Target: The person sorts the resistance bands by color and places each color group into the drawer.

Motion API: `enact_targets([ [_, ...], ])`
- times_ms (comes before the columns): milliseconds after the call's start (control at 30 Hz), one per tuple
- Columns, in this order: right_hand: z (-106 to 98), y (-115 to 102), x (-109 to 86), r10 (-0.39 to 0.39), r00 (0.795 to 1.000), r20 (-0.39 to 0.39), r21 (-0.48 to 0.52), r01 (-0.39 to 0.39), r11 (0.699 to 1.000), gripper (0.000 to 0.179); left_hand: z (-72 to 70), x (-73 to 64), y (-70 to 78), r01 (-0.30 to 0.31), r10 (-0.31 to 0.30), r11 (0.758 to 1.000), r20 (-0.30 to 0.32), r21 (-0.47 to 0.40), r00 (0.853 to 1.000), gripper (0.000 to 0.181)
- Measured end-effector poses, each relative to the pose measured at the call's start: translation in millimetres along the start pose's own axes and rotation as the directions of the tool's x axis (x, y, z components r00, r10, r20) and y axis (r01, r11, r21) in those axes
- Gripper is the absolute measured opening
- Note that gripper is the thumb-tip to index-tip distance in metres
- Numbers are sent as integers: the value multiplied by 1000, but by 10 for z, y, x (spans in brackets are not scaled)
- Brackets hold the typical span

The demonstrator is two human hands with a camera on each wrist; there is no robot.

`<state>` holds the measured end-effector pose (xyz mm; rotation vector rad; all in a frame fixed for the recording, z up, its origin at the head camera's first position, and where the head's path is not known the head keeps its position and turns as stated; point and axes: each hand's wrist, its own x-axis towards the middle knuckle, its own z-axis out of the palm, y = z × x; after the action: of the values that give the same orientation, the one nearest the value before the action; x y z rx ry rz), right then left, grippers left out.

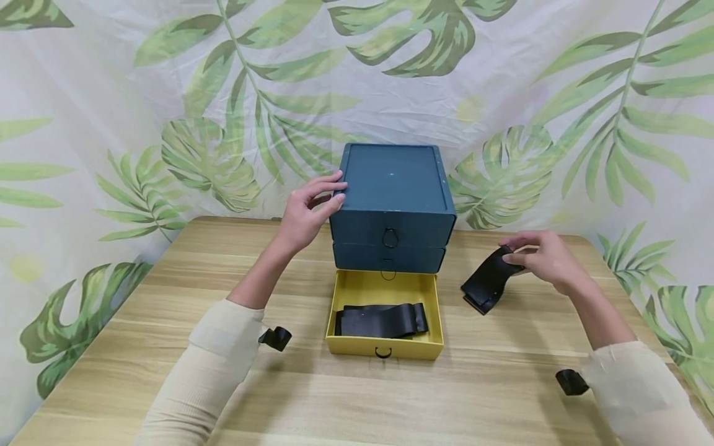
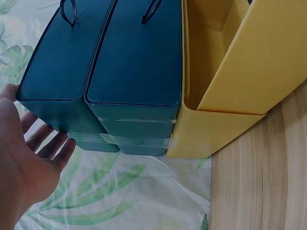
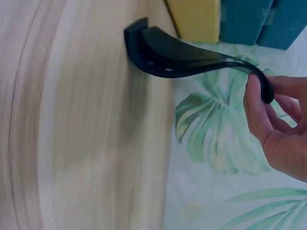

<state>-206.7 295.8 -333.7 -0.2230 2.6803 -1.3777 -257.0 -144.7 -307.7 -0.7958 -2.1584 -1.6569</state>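
Observation:
A stacked drawer box (image 1: 393,179) stands on the table with two blue drawers above a yellow one. The yellow drawer (image 1: 385,348) is pulled out, and a folded black strap (image 1: 379,321) lies in it. My left hand (image 1: 307,210) rests its fingertips on the box's upper left edge; in the left wrist view its fingers (image 2: 50,141) spread along the blue side. Right of the box, my right hand (image 1: 543,257) pinches one end of another folded black strap (image 1: 486,282), which hangs down to the left. Small holes show along this strap (image 3: 177,60) in the right wrist view.
The wooden table (image 1: 357,402) runs under everything. Behind it hangs a leaf-print cloth (image 1: 268,111). Black loop pulls (image 1: 390,237) sit on the drawer fronts. A black piece sticks out from each sleeve cuff (image 1: 276,338).

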Motion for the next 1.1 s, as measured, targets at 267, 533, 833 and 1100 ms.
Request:
enact_targets([
  [267, 67, -214, -94, -17, 1000, 15, 172, 14, 985, 36, 1, -6, -4, -2, 2, 1000, -4, 0, 1000, 29],
  [533, 114, -473, -238, -63, 998, 8, 206, 60, 977, 26, 1, -16, -26, -2, 2, 1000, -2, 5, 1000, 29],
  [833, 160, -776, -385, -158, 986, 47, 275, 140, 951, 28, 4, -18, -15, -6, 6, 1000, -3, -3, 1000, 29],
  [1100, 481, -1083, -459, -279, 959, 58, 421, 230, 877, 25, 1, -3, -8, -11, 11, 1000, 0, -3, 1000, 29],
])
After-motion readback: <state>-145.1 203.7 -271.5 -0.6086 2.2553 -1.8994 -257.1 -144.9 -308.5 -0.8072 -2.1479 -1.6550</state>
